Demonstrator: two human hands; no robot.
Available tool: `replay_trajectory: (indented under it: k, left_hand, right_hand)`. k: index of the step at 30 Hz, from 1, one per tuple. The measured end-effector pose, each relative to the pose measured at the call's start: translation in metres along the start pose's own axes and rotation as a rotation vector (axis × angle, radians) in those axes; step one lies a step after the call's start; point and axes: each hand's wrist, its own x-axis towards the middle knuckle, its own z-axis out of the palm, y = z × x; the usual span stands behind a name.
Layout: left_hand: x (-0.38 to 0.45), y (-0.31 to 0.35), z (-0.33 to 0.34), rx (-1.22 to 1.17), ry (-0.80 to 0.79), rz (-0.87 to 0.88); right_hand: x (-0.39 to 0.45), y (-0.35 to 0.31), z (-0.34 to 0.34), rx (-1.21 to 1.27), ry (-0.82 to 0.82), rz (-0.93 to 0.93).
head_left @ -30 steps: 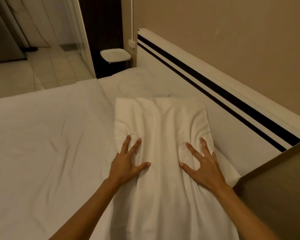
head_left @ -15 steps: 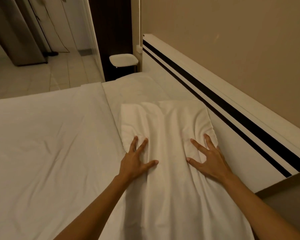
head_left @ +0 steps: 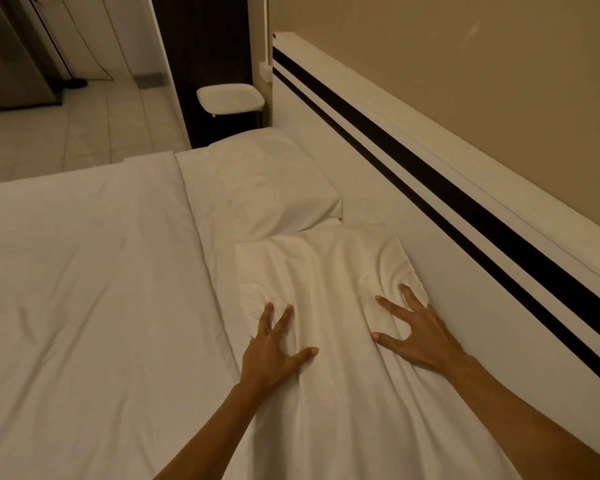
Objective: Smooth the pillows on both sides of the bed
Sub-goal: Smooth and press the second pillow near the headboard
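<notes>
A white near pillow (head_left: pixel 329 278) lies lengthwise along the headboard, its cover creased around my fingers. My left hand (head_left: pixel 271 355) rests flat on its left side, fingers spread. On the pillow's right edge, close to the headboard, my right hand (head_left: pixel 416 334) presses down with fingers splayed. A second white far pillow (head_left: pixel 260 188) lies beyond it at the far end of the bed, touching the near pillow's far end.
A white headboard (head_left: pixel 430 161) with two black stripes runs along the beige wall on the right. A white duvet (head_left: pixel 84 289) covers the bed to the left. A small white stool (head_left: pixel 231 98) stands past the bed's far end, with tiled floor (head_left: pixel 66 133) beyond.
Both hands have slid forward along the near pillow, away from me. My view has shifted so more of the far pillow shows.
</notes>
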Motion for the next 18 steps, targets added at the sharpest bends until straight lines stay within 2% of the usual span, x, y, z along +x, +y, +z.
replay_trajectory:
  k: [10, 18]
  left_hand:
    - [0.109, -0.028, 0.066, -0.097, -0.008, -0.110]
    - [0.170, -0.024, 0.104, -0.161, 0.056, -0.121]
  right_hand:
    - [0.126, 0.040, 0.038, -0.086, -0.156, 0.000]
    - [0.201, 0.079, 0.053, -0.146, -0.117, -0.027]
